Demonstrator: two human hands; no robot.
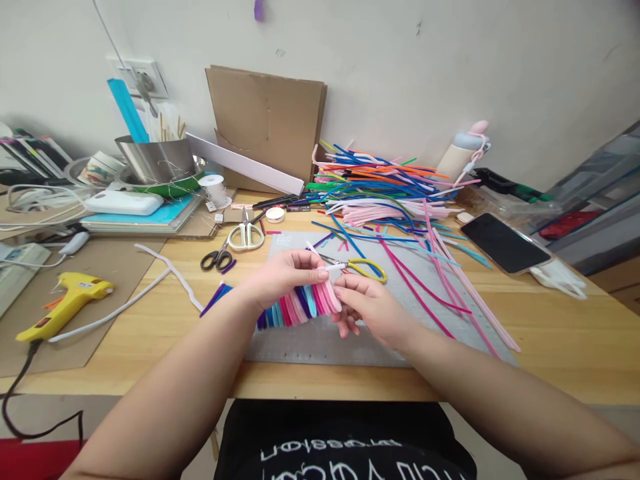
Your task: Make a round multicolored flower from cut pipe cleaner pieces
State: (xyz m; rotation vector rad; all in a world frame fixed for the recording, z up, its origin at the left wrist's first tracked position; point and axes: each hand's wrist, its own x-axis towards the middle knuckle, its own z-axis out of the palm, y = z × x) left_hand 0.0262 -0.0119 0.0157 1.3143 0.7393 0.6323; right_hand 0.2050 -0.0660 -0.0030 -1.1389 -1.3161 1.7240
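Note:
A row of folded pipe cleaners [291, 308] in pink, magenta, light blue and purple hangs over the grey cutting mat [310, 350]. My left hand [287, 277] pinches its upper edge near the right end, by a white strand. At the right end, the fingers of my right hand [363, 300] close on a pink pipe cleaner, and the exact contact is partly hidden. Just beyond my hands lie yellow-handled scissors [367, 268]. My left forearm covers part of the row's left side.
Loose pipe cleaners [380, 180] form a pile at the back, with long pink strands [425, 293] to the right. White scissors [246, 235] and black scissors [217, 259] lie left of the mat. A yellow glue gun [65, 303] rests far left, a phone [504, 243] far right.

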